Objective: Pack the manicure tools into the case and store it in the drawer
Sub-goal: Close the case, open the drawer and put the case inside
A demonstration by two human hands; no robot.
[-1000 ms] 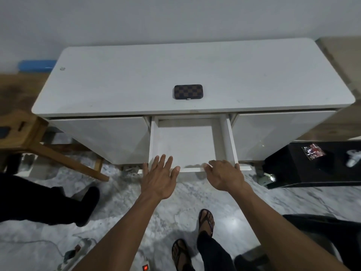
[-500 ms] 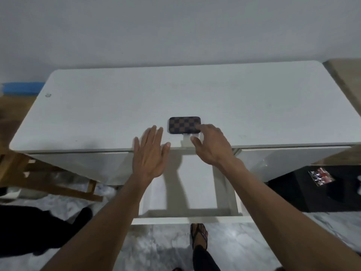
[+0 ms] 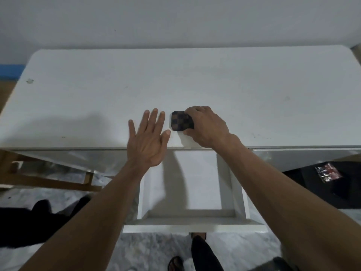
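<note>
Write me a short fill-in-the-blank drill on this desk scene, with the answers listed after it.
1. The right hand grips the brown checkered ____ on the white desk top.
2. The left hand is spread flat and holds ____.
3. The white centre drawer below is pulled ____.
4. Inside, the drawer looks ____.

Missing words: case; nothing; open; empty

Manicure case [image 3: 181, 121]: a small, rounded-corner rectangle in a brown-and-black checkered pattern, closed, lying flat near the front edge of the white worktop [image 3: 195, 81] (its right end was hidden). Drawer [image 3: 187, 219]: a white central drawer, pulled fully open directly below the case, its pale interior showing no contents.
</note>
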